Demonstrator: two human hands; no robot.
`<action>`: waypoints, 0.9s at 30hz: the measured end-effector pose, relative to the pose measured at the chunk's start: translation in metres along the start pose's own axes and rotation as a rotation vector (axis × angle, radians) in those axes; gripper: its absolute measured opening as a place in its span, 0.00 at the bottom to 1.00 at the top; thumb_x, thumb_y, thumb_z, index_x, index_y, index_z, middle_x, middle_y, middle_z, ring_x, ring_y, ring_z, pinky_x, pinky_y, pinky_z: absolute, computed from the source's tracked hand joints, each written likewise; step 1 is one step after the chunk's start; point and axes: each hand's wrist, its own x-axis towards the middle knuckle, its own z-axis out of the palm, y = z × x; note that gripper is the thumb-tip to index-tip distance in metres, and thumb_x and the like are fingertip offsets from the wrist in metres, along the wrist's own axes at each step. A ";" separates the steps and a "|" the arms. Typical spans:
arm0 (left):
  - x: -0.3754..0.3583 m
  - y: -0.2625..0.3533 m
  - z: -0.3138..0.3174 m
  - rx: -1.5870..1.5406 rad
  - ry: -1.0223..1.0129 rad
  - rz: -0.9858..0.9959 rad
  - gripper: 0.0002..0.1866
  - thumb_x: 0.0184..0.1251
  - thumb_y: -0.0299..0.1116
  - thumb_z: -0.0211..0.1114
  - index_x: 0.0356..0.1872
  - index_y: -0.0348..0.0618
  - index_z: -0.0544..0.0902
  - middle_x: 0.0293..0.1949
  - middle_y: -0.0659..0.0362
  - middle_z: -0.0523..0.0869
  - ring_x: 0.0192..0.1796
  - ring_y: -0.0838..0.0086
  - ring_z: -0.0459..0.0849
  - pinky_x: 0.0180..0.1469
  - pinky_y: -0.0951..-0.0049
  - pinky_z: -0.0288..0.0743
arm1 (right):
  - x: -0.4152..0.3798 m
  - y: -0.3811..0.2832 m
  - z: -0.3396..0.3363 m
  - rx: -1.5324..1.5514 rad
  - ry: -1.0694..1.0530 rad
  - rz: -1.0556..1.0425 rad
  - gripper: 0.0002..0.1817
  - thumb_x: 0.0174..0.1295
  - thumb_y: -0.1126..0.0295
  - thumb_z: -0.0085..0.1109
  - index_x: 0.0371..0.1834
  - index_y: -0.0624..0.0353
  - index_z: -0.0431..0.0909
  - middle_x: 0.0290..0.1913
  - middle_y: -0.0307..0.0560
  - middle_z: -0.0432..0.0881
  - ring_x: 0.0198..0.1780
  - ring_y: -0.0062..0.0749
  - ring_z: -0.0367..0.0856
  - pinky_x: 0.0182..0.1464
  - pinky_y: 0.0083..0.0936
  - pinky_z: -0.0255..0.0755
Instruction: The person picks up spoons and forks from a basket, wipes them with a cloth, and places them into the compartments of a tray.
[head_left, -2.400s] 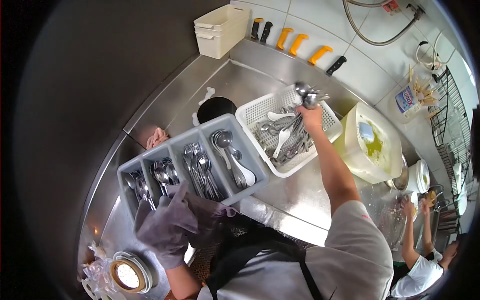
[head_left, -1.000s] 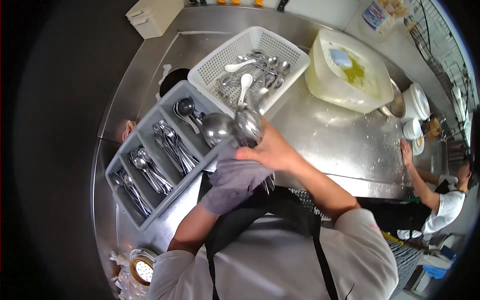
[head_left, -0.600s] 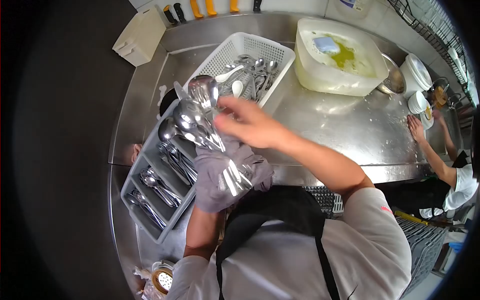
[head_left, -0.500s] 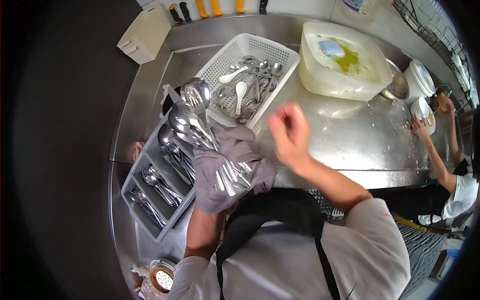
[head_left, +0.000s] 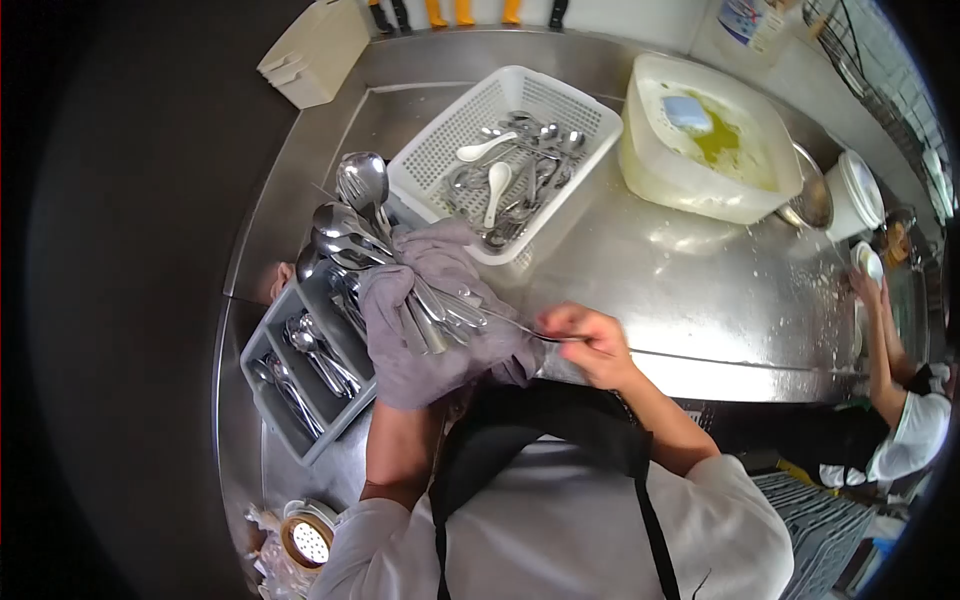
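A grey-purple cloth (head_left: 410, 375) covers my left hand, hiding its fingers. Gathered in that cloth is a bunch of shiny cutlery (head_left: 430, 300), with spoon bowls and fork heads up and left, handles toward me. To the right of the bundle, my right hand (head_left: 597, 345) pinches a thin metal piece of cutlery (head_left: 545, 335), whose other end meets the cloth. Its kind is unclear. Below and left of the bundle lies a grey divided cutlery tray (head_left: 325, 425) with spoons and other cutlery sorted in its compartments.
Behind my hands stands a white perforated basket (head_left: 430, 150) of mixed cutlery, including two white spoons. A tub (head_left: 680, 195) of soapy water with a blue sponge is to its right. A co-worker's arms (head_left: 880, 335) handle white dishware far right. A jar (head_left: 308, 540) stands lower left.
My right hand, formerly raised beside the basket, has come down next to the cloth and now pinches a piece of cutlery. The cutlery bunch has shifted slightly left. The co-worker has lifted a white dish.
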 end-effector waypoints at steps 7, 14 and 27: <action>-0.037 -0.022 -0.024 -0.147 -0.326 -0.220 0.17 0.56 0.30 0.69 0.47 0.38 0.79 0.35 0.50 0.81 0.41 0.62 0.82 0.50 0.64 0.78 | 0.031 -0.113 -0.040 0.120 -0.067 0.231 0.11 0.74 0.66 0.63 0.46 0.58 0.71 0.36 0.53 0.80 0.33 0.30 0.84 0.35 0.29 0.79; -0.028 0.016 0.004 -0.719 -0.594 -0.848 0.06 0.74 0.26 0.62 0.47 0.37 0.82 0.26 0.57 0.84 0.25 0.72 0.84 0.31 0.72 0.81 | 0.108 -0.076 0.007 -0.024 -0.349 0.367 0.19 0.73 0.77 0.57 0.65 0.59 0.69 0.36 0.41 0.75 0.33 0.20 0.75 0.37 0.20 0.71; -0.053 0.014 0.003 -0.899 -0.348 -1.084 0.17 0.64 0.19 0.70 0.53 0.37 0.80 0.34 0.57 0.87 0.31 0.73 0.88 0.31 0.72 0.83 | 0.066 -0.037 0.076 -0.320 -0.202 0.518 0.22 0.71 0.84 0.45 0.67 0.62 0.70 0.58 0.41 0.76 0.51 0.21 0.76 0.54 0.22 0.71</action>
